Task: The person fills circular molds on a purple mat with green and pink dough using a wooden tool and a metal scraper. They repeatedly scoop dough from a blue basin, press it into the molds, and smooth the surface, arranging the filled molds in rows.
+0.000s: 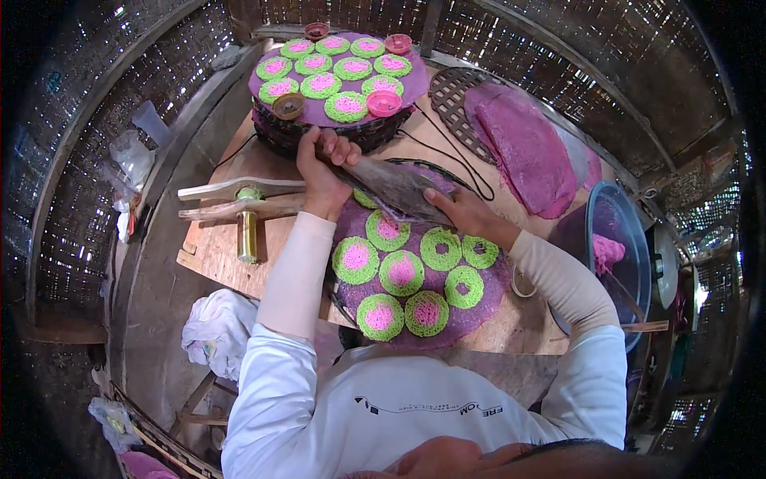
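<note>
My left hand (323, 166) has its fingers curled round the upper left end of a long, dark grey wooden hand press (391, 185). My right hand (472, 212) grips its other end, thumb on top. The press slants over the far part of a round tray lined with purple cloth (503, 299). On this cloth lie several bright green rounds of fine strands with pink middles, such as one nearby round (401, 273). Three green rings at the right, among them one ring (463, 287), have no pink inside. The underside of the press is hidden.
A stacked woven tray (275, 136) behind holds more green-pink rounds and small bowls, including a pink bowl (384, 104). Two wooden bars (239, 206) with a gold cylinder (248, 238) lie left. Folded purple cloths (527, 152) and a blue tub (614, 207) with pink dough (608, 253) are right.
</note>
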